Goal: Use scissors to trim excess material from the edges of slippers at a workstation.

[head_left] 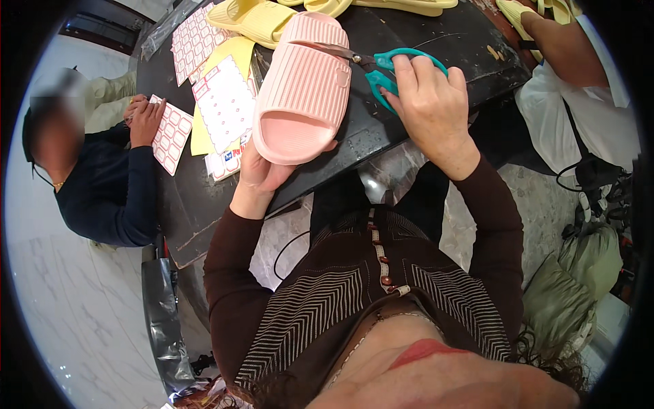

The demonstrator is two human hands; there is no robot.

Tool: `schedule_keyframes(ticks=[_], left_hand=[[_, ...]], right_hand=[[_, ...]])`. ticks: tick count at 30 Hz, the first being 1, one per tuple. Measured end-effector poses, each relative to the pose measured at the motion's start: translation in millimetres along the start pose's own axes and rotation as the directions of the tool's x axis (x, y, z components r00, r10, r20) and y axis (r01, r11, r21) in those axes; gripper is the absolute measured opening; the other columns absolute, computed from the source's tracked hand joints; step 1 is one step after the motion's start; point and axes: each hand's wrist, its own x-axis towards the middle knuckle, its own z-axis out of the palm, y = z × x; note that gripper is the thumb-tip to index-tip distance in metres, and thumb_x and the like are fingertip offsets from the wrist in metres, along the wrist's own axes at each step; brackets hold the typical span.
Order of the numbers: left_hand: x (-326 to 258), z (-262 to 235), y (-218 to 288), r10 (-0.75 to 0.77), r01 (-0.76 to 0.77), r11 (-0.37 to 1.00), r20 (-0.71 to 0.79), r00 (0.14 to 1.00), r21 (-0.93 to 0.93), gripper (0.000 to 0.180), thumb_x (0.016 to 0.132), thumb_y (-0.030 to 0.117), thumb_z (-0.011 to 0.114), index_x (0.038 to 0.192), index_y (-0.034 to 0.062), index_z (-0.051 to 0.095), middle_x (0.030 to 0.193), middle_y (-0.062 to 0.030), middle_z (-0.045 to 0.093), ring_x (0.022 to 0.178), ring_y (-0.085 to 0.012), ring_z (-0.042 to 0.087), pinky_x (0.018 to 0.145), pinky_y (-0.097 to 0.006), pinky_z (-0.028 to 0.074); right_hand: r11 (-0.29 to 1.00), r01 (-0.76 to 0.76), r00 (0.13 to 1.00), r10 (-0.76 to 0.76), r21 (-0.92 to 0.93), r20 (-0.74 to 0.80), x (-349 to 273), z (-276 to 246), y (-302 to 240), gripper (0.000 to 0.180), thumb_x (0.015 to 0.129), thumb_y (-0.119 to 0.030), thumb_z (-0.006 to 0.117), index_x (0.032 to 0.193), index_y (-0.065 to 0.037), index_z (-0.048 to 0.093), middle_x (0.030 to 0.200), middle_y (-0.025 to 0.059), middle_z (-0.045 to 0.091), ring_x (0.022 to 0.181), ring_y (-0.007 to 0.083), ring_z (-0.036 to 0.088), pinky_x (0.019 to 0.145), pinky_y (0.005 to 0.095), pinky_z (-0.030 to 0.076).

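My left hand (262, 170) grips a pink slide sandal (306, 88) from below at its open end, with most of the fingers hidden behind it. The sandal has a ribbed strap and is held tilted above the dark table. In my right hand (434, 95) is a pair of scissors (383, 61) with teal handles. Its metal blades lie across the sandal at the far edge of the strap; whether they touch or cut anything there is too small to tell.
Yellow slides (255, 20) lie along the table's far edge. Left of the sandal are sheets of red-bordered labels (221, 102) and yellow paper. A co-worker at the left holds a label sheet (172, 133); another person's arm (569, 51) reaches toward yellow slides at far right.
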Motion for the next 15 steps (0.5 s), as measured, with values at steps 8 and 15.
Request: schedule_keyframes(ticks=[8,15], left_hand=[[2.1,4.0,0.8,0.005,-0.004,0.998,-0.014,1.000,0.055,0.079,0.094,0.051,0.049,0.153,0.0109,0.014,0.153,-0.0256,0.022,0.130,-0.0587,0.031,0.100,-0.067,0.039],[1.0,8.6,1.2,-0.003,0.006,0.999,-0.087,0.996,0.041,0.079,0.094,0.054,0.047,0.152,0.0108,0.015,0.152,-0.0267,0.022,0.129,-0.0601,0.031,0.099,-0.067,0.040]], right_hand=[[0.989,0.089,0.985,-0.105,-0.119,-0.136,7.6,9.8,3.7,0.012,0.081,-0.017,0.061,0.087,-0.007,0.057,0.070,0.0016,0.042,0.057,0.0123,0.048,0.061,0.0302,0.034],[0.978,0.125,0.977,-0.151,-0.167,-0.148,12.8,6.8,4.0,0.010,0.080,-0.016,0.060,0.082,-0.008,0.055,0.069,0.0014,0.041,0.056,0.0123,0.047,0.061,0.0294,0.034]])
